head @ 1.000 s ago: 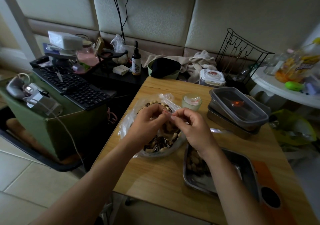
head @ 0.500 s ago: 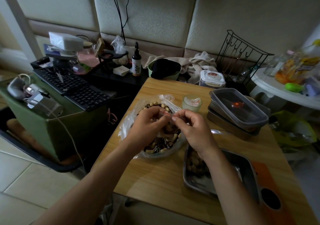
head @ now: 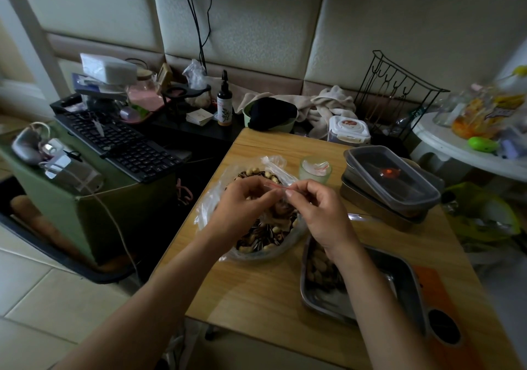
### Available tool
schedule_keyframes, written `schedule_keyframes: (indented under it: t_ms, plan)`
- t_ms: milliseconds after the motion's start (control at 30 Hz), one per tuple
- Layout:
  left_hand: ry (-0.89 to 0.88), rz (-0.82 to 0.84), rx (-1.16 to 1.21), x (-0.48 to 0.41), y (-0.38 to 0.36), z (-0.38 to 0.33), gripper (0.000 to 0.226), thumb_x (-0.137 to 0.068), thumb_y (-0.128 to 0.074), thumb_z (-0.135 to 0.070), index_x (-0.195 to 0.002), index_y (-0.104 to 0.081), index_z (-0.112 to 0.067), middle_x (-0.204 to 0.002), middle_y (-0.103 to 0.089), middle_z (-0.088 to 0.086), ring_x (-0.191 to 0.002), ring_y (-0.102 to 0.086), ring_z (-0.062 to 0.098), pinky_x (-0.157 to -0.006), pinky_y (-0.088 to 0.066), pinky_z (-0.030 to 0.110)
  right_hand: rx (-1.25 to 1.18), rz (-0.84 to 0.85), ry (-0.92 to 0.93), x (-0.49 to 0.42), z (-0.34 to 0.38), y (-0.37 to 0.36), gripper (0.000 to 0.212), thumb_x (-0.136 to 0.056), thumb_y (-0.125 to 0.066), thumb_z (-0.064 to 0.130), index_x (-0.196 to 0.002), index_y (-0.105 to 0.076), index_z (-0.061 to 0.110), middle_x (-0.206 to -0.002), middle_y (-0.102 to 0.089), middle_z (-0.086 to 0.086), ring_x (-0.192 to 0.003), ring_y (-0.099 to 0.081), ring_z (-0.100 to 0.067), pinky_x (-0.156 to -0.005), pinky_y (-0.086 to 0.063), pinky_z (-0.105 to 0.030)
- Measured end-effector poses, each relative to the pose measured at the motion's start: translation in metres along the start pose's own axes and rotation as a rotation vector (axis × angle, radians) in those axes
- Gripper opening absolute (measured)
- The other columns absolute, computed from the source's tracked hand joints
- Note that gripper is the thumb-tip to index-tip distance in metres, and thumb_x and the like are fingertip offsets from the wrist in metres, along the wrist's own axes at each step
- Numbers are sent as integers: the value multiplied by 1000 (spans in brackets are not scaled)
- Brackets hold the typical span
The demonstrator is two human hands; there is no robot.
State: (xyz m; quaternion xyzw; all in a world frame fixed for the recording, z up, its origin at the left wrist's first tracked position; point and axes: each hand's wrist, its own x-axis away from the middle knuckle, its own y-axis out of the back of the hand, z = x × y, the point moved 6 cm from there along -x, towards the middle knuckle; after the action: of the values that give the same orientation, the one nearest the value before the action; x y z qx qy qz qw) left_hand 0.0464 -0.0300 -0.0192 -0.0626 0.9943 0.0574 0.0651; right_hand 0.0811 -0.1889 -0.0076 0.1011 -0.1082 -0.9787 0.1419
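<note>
A clear zip bag [head: 265,251] full of peanuts and striped sunflower seeds lies on the wooden table [head: 256,292]. Both hands work above it at the bag's top edge, where a thin red zip strip shows. My left hand [head: 242,212] pinches that edge from the left. My right hand [head: 316,212] pinches it from the right, thumb and forefinger tips meeting the left hand's. A metal tray [head: 399,287] with peanuts at its left end sits under my right forearm.
Behind the bag stands a small green cup [head: 315,168]. Stacked lidded containers [head: 390,181] lie at the right. A keyboard [head: 122,144] and clutter fill the low unit on the left. A black wire rack [head: 396,93] and a white side table [head: 467,150] stand at the right.
The hands stay over the bag, fingertips together. The pinch has shifted slightly along the bag's red-striped top edge; the bag itself has not moved.
</note>
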Motion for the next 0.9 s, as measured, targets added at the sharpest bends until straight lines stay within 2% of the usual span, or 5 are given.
schedule_keyframes:
  t_ms: [167,367,500,733,900]
  plan:
    - [-14,-15,-11,1,0,-3,12,-95,-70,-26,-100,-73,-16,-89,-74,-3,-84,-74,13,-70,-57,23,-10,22,20,1,1,-1,10,-100,-67,16,-93,-74,18,-88,-76,3,-86,-71,-8,-78,-56,-21]
    - [1,-35,69,1,2,-1,16,-96,-67,-26,-102,-71,-12,-90,-74,11,-86,-74,29,-74,-62,40,-71,2,-20,-2,-5,-2,5,-98,-70,16,-95,-74,17,-93,-76,-4,-90,-72,-16,-82,-57,-31]
    - [38,1,42,1,0,2,18,-97,-66,-30,-105,-70,-15,-95,-75,7,-89,-74,21,-78,-61,37,-42,3,-19,-2,-6,-2,7,-98,-70,18,-92,-74,19,-91,-76,-3,-91,-72,-19,-84,-59,-36]
    - [-9,-57,34,3,6,-4,15,-89,-75,-27,-92,-75,-12,-90,-76,7,-86,-75,23,-76,-61,36,14,-41,-8,0,-2,5,6,-94,-75,20,-89,-74,21,-85,-75,4,-86,-71,-9,-76,-55,-23]
    - [22,49,124,11,-8,-8,23,-93,-72,-20,-112,-65,-9,-102,-73,13,-91,-74,24,-74,-61,33,-71,-24,-18,4,-1,6,5,-98,-70,19,-93,-73,20,-92,-75,-1,-93,-71,-16,-84,-59,-30]
